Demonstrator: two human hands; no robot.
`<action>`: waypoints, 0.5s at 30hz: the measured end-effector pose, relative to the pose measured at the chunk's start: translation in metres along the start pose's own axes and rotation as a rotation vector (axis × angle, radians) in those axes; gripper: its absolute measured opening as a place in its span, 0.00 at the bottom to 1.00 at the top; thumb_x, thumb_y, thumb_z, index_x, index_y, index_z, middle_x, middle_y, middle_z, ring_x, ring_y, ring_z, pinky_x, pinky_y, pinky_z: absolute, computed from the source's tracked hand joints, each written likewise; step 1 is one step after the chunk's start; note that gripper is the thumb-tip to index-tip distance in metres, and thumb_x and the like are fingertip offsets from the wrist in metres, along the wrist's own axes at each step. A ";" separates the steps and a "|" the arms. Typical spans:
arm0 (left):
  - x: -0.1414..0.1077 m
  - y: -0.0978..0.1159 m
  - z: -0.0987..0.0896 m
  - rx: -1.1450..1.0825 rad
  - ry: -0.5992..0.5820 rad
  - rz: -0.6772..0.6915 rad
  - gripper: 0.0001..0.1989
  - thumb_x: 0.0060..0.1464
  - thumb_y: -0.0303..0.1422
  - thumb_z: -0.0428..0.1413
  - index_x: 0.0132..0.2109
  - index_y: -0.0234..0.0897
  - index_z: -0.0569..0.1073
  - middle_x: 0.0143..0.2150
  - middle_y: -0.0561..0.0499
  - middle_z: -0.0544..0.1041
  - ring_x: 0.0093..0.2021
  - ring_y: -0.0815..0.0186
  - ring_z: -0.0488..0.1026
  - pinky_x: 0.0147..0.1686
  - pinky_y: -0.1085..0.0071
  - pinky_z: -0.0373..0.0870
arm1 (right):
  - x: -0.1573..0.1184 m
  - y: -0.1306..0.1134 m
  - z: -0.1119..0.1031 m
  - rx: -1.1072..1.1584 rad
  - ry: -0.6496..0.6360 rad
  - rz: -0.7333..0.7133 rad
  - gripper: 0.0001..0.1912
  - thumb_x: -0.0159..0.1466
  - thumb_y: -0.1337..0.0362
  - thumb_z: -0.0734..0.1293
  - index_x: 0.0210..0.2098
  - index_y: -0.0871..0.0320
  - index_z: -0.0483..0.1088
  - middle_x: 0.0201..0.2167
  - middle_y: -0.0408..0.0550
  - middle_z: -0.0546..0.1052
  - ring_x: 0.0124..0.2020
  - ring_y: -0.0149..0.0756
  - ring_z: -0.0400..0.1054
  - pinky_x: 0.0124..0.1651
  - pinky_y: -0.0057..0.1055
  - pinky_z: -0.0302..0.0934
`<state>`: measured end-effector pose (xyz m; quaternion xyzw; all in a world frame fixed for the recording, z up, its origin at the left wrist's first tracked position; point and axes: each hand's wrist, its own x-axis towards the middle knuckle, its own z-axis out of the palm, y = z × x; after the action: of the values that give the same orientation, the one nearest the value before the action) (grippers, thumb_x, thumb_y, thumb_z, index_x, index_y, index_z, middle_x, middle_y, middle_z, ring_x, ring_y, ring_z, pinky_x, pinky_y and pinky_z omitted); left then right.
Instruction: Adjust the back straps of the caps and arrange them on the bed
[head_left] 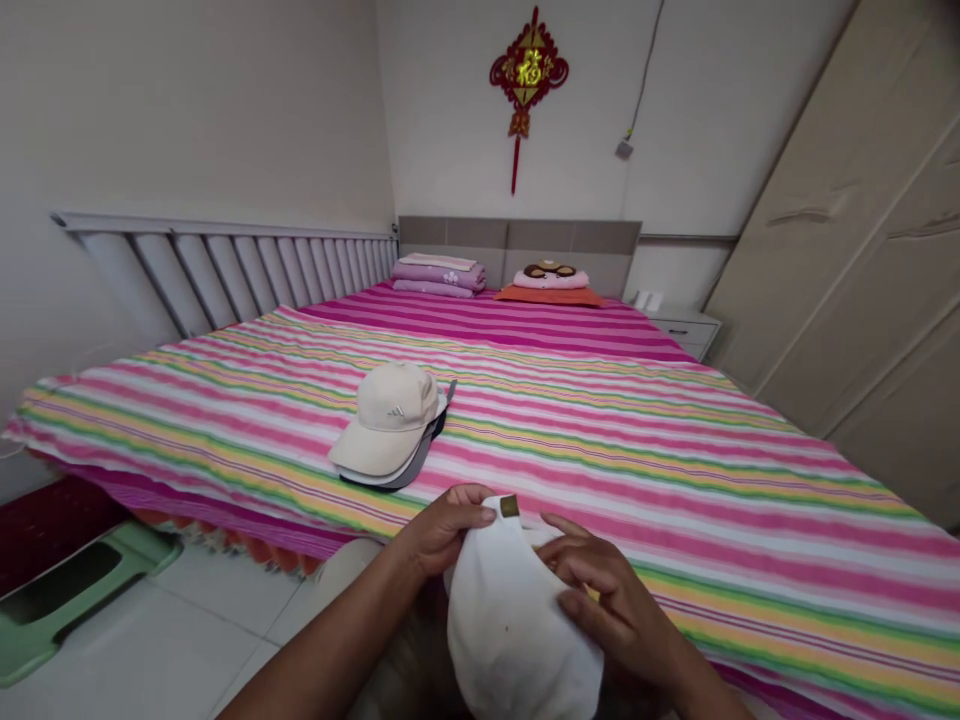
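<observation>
A white baseball cap (517, 620) is in front of me at the near edge of the bed, its strap end with a brass-coloured buckle pointing up. My left hand (450, 525) pinches the cap beside that buckle, thumb on top. At the cap's right edge is my right hand (600, 580), its fingers bent round the rim of the opening and the thumb on the outside. Farther forward on the bed lies a stack of caps (394, 410), a cream one on top with darker brims below it. The white cap's brim is hidden from me.
A striped sheet (645, 440) covers the bed. Folded purple bedding (439, 275) and an orange-and-pink pile (550, 285) lie by the headboard (472, 235). A metal rail (247, 260) runs along the left; a green stool (82, 590) stands on the floor. A nightstand (686, 330) is at right.
</observation>
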<state>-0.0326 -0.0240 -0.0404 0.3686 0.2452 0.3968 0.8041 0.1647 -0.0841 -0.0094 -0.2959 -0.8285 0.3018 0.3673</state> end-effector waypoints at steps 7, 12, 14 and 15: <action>-0.005 -0.004 -0.024 0.127 -0.090 -0.091 0.12 0.36 0.30 0.62 0.31 0.28 0.74 0.25 0.50 0.74 0.25 0.71 0.69 0.28 0.76 0.62 | -0.006 -0.002 0.009 0.345 0.398 0.243 0.14 0.59 0.57 0.59 0.20 0.56 0.60 0.28 0.49 0.72 0.30 0.39 0.65 0.32 0.32 0.57; -0.016 -0.033 -0.054 0.070 -0.137 -0.135 0.14 0.32 0.33 0.63 0.29 0.27 0.75 0.25 0.48 0.75 0.25 0.71 0.70 0.27 0.76 0.62 | -0.005 -0.010 0.005 0.660 0.684 0.470 0.17 0.57 0.51 0.60 0.20 0.55 0.56 0.14 0.39 0.61 0.14 0.28 0.50 0.18 0.26 0.48; -0.021 -0.051 -0.065 0.007 -0.100 -0.130 0.15 0.31 0.32 0.64 0.30 0.27 0.75 0.25 0.48 0.75 0.23 0.72 0.69 0.24 0.78 0.60 | -0.005 -0.006 -0.001 0.635 0.759 0.522 0.18 0.56 0.48 0.60 0.20 0.54 0.56 0.12 0.37 0.54 0.13 0.27 0.45 0.15 0.25 0.44; -0.024 -0.060 -0.069 -0.020 -0.097 -0.143 0.16 0.29 0.31 0.64 0.31 0.27 0.75 0.25 0.47 0.75 0.24 0.71 0.70 0.24 0.77 0.60 | -0.006 -0.004 -0.003 0.617 0.789 0.529 0.18 0.55 0.47 0.60 0.21 0.54 0.57 0.12 0.37 0.54 0.13 0.28 0.46 0.15 0.25 0.45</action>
<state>-0.0656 -0.0408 -0.1272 0.3611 0.2277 0.3222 0.8449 0.1692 -0.0897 -0.0075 -0.4628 -0.3993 0.4784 0.6305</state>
